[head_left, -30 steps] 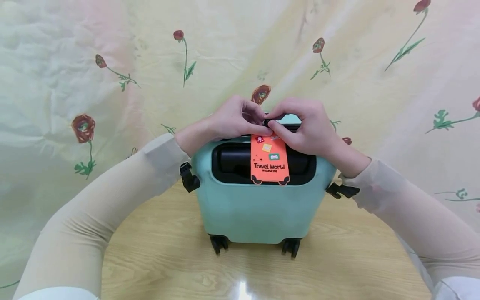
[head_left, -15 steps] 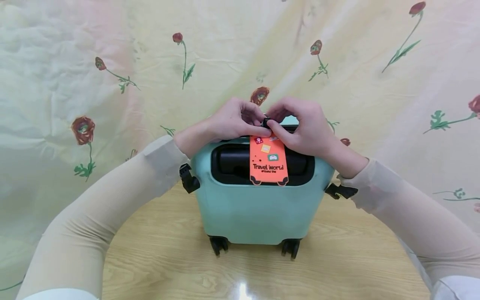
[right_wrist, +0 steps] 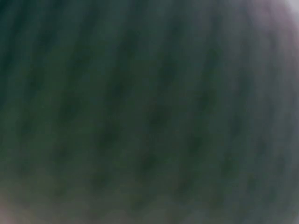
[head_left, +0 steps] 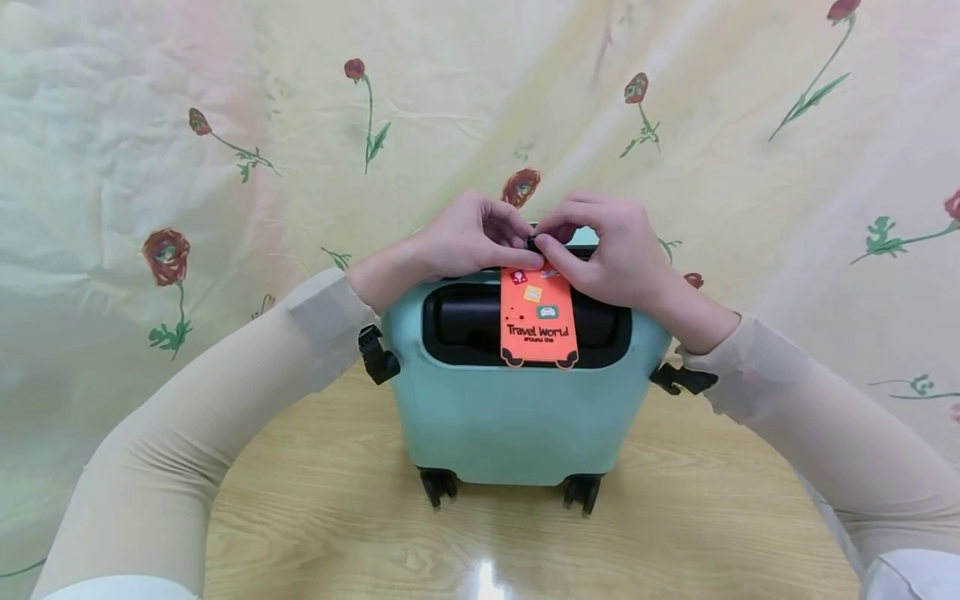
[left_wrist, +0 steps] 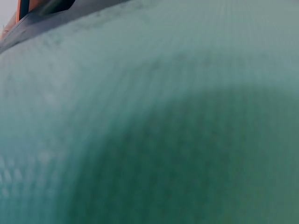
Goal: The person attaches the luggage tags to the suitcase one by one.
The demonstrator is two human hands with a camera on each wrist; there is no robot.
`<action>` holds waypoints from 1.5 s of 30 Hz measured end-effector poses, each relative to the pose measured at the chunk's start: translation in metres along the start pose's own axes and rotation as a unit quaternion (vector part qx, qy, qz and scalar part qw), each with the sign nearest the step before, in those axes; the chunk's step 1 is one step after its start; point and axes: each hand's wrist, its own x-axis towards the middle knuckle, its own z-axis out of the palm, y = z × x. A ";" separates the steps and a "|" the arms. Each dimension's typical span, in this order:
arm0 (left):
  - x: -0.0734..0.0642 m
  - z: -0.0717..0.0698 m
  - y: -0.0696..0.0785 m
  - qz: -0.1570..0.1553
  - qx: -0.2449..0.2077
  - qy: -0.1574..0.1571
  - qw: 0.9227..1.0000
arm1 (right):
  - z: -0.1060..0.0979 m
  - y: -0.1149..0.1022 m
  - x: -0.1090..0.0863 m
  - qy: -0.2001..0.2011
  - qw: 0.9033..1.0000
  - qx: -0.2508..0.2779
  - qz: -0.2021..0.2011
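Note:
A mint-green suitcase (head_left: pixel 510 425) stands upright on its black wheels in the head view. Over its black side handle (head_left: pixel 468 321) hangs an orange luggage tag (head_left: pixel 538 329) printed "Travel World". At the tag's top, the left hand (head_left: pixel 467 237) pinches the black strap (head_left: pixel 531 243), its thumb across the tag's upper edge. From the other side, the right hand (head_left: pixel 626 250) pinches the same small strap between thumb and index finger. Fingertips of both hands nearly meet and hide most of the strap. Close, blurred suitcase shell (left_wrist: pixel 187 140) fills the left wrist view; the right wrist view is dark blur.
The suitcase rests on a wood-grain surface (head_left: pixel 495 533). Behind it hangs a pale cloth (head_left: pixel 450 100) with red flowers. Black wrist mounts (head_left: pixel 379 357) sit close to both sides of the shell.
Both hands stay at the strap with only slight fingertip shifts. The right fingers work at the small black piece; tag and suitcase keep their place.

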 end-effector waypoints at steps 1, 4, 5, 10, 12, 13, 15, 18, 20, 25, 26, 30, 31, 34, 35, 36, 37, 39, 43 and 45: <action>0.000 0.000 0.000 0.002 0.002 0.001 1.000 | 0.000 0.000 0.000 0.000 1.000 0.002 0.003; -0.001 0.000 0.000 0.006 0.002 0.003 1.000 | 0.000 0.000 0.000 0.003 0.999 0.004 0.032; -0.002 0.000 0.000 0.009 0.001 0.004 1.000 | 0.000 0.000 0.001 0.000 0.999 0.001 0.046; -0.003 -0.001 -0.002 0.027 -0.009 -0.004 1.000 | 0.000 0.001 0.004 -0.064 0.991 -0.032 0.114; -0.003 -0.001 -0.003 0.037 -0.008 -0.009 0.999 | 0.000 0.002 0.005 -0.099 0.987 -0.041 0.120; -0.003 -0.001 -0.003 0.043 -0.007 -0.012 0.999 | 0.000 0.002 0.006 -0.112 0.986 -0.039 0.118; -0.002 -0.001 -0.002 0.053 -0.002 -0.015 0.998 | -0.001 0.003 0.007 -0.135 0.984 -0.031 0.116; -0.002 -0.001 -0.002 0.061 0.006 -0.020 0.998 | -0.002 0.005 0.008 -0.154 0.980 -0.002 0.123; -0.002 -0.001 -0.002 0.063 0.012 -0.022 0.998 | -0.002 0.006 0.008 -0.158 0.977 0.030 0.142; -0.003 -0.001 -0.001 0.068 0.016 -0.030 0.997 | -0.004 0.006 0.009 -0.142 0.967 0.102 0.183; -0.003 -0.001 -0.001 0.069 0.016 -0.031 0.997 | -0.004 0.006 0.009 -0.139 0.967 0.108 0.185; -0.003 -0.002 0.000 0.070 0.012 -0.036 0.997 | -0.007 0.005 0.009 -0.137 0.968 0.100 0.183; -0.003 -0.002 0.000 0.070 0.013 -0.037 0.997 | -0.007 0.004 0.009 -0.137 0.969 0.098 0.183; -0.003 -0.003 0.001 0.073 0.015 -0.040 0.996 | -0.007 0.003 0.010 -0.136 0.969 0.090 0.186; -0.003 -0.003 0.001 0.071 0.008 -0.040 0.997 | -0.007 0.004 0.010 -0.136 0.969 0.086 0.185; -0.003 -0.003 0.001 0.069 0.001 -0.039 0.997 | -0.007 0.004 0.009 -0.135 0.970 0.083 0.186; -0.003 -0.003 0.001 0.066 -0.010 -0.036 0.997 | -0.007 0.004 0.009 -0.134 0.970 0.081 0.188; -0.004 -0.003 0.001 0.059 -0.031 -0.030 0.997 | -0.006 0.005 0.009 -0.131 0.970 0.078 0.191; -0.004 -0.002 0.001 0.054 -0.055 -0.022 0.997 | -0.006 0.006 0.008 -0.123 0.972 0.072 0.189; -0.003 -0.002 0.001 0.055 -0.058 -0.022 0.997 | -0.006 0.006 0.008 -0.119 0.973 0.067 0.184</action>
